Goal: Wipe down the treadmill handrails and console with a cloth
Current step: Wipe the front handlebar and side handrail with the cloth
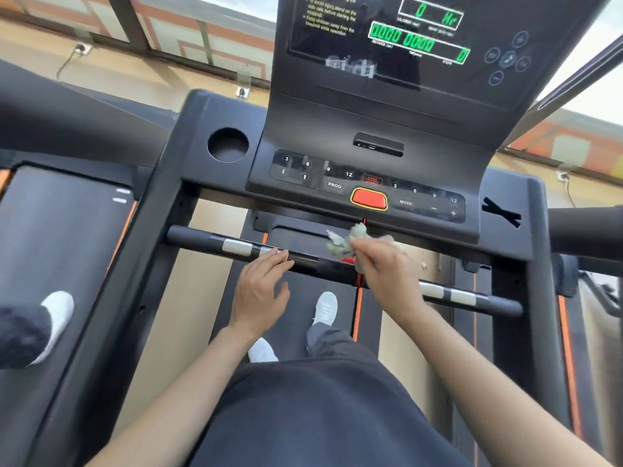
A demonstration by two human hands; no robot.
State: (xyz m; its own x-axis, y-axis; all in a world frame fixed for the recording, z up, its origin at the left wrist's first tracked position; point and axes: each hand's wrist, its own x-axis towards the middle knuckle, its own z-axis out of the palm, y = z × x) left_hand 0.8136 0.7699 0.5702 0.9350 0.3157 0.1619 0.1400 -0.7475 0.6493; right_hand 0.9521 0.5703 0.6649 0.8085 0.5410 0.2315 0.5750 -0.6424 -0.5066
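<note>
While the right hand (382, 264) pinches a crumpled greyish cloth (345, 241) at the middle of the crossbar handrail (195, 238), whose length runs sideways to either side of it, the left hand (259, 288) rests spread-fingered on the same handrail just leftward, the button console (406, 202) just beyond the cloth.

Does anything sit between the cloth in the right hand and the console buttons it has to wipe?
Nothing solid. The cloth, gripped by the right hand, sits just below the console edge; only the thin red safety cord hangs there. The left hand rests on the front handrail, aside.
</note>
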